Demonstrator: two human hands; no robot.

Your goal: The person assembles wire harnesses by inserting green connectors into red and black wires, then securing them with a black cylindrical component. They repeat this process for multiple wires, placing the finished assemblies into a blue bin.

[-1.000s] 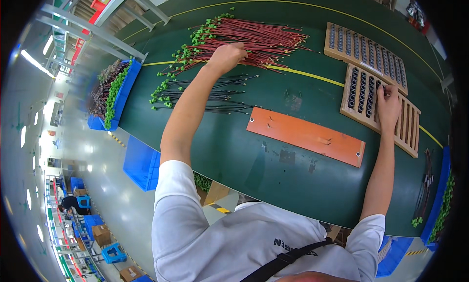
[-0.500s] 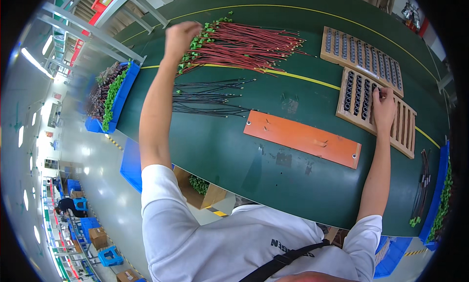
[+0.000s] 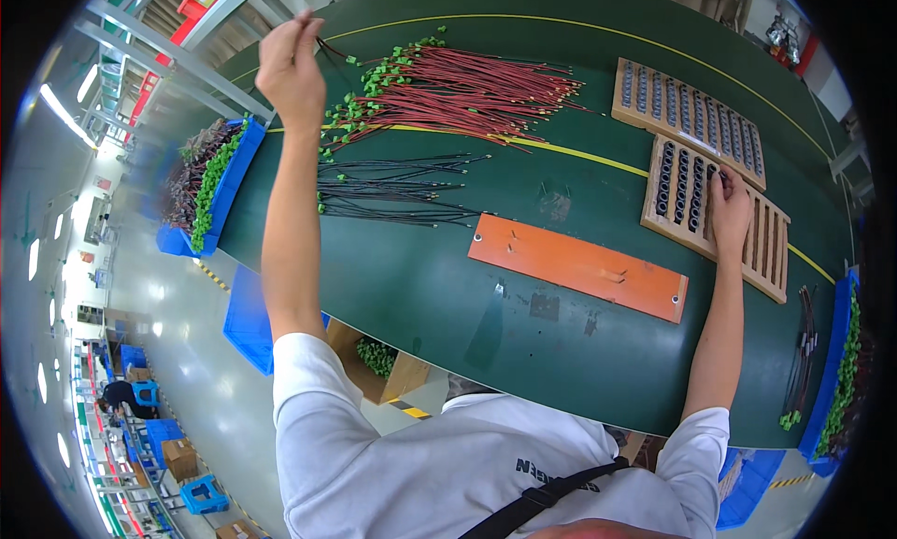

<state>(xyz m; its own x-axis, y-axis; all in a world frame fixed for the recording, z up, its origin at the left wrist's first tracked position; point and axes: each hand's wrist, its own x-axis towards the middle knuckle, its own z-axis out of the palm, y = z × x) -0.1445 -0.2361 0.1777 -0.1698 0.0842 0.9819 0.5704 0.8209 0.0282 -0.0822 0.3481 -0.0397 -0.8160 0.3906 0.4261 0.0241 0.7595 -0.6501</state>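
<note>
Left grip raised over the bench at far left, pinched on a dark wire, its green end just to the right, right grip on the nearer wooden rack, its hold hidden from me

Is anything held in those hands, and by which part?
The left hand seems to pinch a dark cable by its wire, green connector free. The right hand is at the wooden rack; whether it holds anything cannot be told.

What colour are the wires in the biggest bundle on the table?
The wires are dark red, with bright green ends; the head view shows this best.
</note>
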